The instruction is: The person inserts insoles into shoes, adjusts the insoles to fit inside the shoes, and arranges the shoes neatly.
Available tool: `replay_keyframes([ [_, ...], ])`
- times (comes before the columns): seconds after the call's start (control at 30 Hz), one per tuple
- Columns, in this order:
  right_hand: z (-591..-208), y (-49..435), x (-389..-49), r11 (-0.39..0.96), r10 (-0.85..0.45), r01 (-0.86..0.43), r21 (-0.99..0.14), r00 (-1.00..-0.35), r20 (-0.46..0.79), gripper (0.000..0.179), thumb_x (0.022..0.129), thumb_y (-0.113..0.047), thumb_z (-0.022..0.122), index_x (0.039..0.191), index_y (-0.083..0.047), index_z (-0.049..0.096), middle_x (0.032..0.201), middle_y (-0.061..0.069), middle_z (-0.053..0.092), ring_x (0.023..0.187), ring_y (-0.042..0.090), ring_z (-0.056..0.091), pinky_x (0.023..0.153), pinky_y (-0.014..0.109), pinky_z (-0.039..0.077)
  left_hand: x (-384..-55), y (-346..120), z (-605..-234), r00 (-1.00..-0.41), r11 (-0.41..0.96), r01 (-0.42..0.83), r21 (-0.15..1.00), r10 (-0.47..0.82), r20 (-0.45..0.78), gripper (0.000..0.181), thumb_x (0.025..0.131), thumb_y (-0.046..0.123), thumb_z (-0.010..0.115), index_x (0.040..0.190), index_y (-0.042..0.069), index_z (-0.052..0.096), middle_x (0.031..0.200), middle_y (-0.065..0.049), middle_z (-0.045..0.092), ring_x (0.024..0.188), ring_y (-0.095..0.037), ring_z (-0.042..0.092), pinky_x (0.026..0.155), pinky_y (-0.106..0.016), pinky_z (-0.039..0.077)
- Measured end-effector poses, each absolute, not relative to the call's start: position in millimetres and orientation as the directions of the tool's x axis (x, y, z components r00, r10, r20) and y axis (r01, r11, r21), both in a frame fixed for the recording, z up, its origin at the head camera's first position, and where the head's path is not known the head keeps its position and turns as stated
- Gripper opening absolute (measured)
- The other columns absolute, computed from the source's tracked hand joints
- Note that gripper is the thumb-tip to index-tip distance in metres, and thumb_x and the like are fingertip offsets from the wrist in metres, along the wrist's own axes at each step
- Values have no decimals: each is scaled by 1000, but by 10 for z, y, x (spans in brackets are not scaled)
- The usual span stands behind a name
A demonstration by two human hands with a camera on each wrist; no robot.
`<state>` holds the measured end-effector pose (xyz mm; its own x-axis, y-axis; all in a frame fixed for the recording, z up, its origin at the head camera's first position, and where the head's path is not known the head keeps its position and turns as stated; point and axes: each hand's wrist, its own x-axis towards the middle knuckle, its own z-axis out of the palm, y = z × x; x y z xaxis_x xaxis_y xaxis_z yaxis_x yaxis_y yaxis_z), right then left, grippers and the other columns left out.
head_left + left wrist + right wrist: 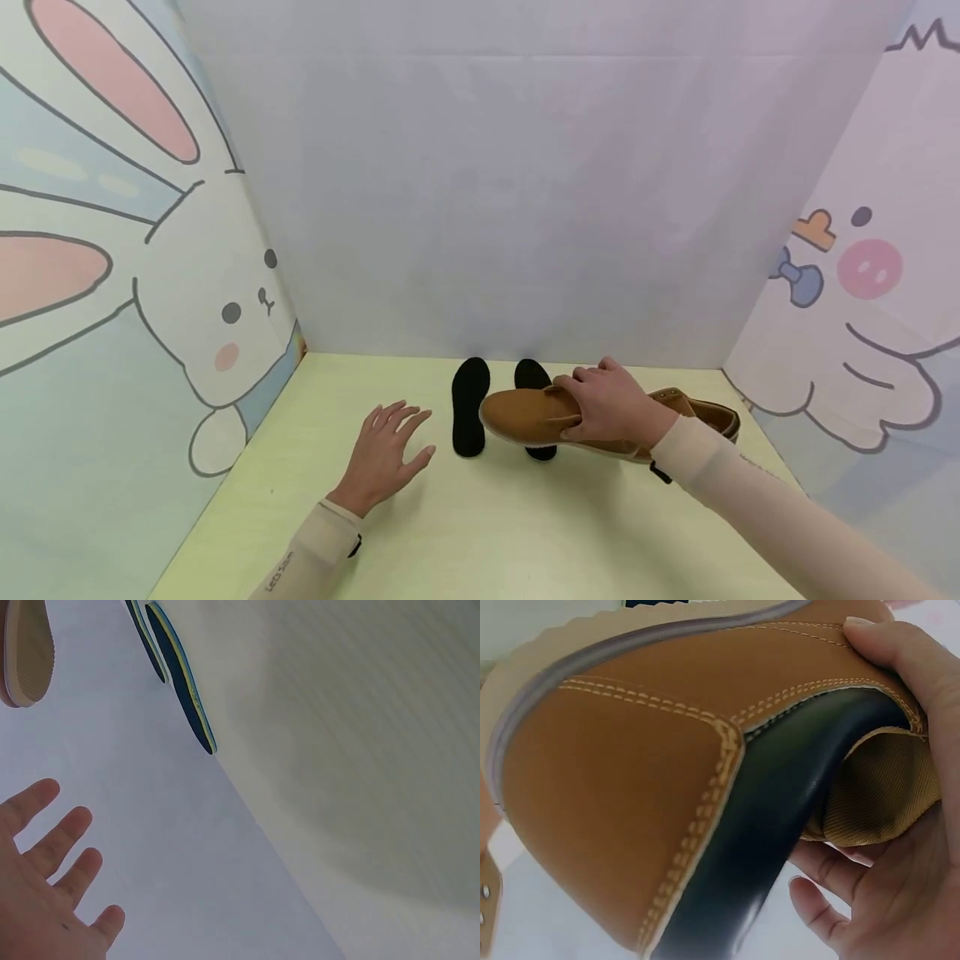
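My right hand [611, 404] grips a tan shoe [525, 414] above the table, with the toe pointing left. In the right wrist view the thumb presses the side of the shoe [607, 802], near its dark padded collar, and the other fingers are partly hidden. Two black insoles [470, 408] lie side by side on the table, the right one [532, 375] partly covered by the shoe. Left of the insoles, my left hand [382, 458] hovers with spread fingers and holds nothing. In the left wrist view an insole [184, 682] shows a blue and yellow edge.
A second tan shoe [716, 412] shows behind the right hand and forearm, partly hidden. The pale yellow table [480, 525] ends at a plain back wall [480, 208]. Side panels with a cartoon rabbit [217, 333] and another cartoon animal [862, 333] stand left and right.
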<state>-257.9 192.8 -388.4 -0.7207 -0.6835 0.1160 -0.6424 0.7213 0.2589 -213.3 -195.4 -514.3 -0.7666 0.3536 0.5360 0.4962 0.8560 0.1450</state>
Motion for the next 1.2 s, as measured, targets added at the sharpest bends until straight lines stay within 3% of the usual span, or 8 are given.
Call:
replay_keyframes([
  [0.53, -4542, 1599, -2228, 610, -789, -738, 287, -600, 134, 74, 72, -70, 78, 125, -22, 65, 94, -3, 61, 78, 15, 61, 73, 34, 40, -2116, -1892, -5160, -766, 834, 518, 192, 352, 537, 51, 96, 45, 61, 137, 16, 64, 132, -7, 62, 131, -33, 49, 107, -57, 38],
  [0.9, -4765, 1486, -2177, 616, -784, -743, 264, -612, 107, 76, 70, -69, 80, 128, -22, 63, 92, -4, 58, 81, 15, 57, 74, 34, 39, -2109, -1839, -5186, -772, 826, 522, 213, 352, 529, 49, 96, 44, 63, 138, 17, 64, 134, -6, 59, 128, -31, 51, 104, -56, 40],
  [1.2, -4834, 1388, -2227, 624, -781, -751, 218, -589, 206, 80, 71, -69, 80, 133, -24, 61, 101, -3, 55, 86, 16, 54, 74, 32, 38, -2148, -1796, -5191, -766, 818, 534, 213, 362, 531, 49, 96, 43, 63, 138, 17, 64, 134, -5, 58, 128, -30, 50, 104, -56, 40],
])
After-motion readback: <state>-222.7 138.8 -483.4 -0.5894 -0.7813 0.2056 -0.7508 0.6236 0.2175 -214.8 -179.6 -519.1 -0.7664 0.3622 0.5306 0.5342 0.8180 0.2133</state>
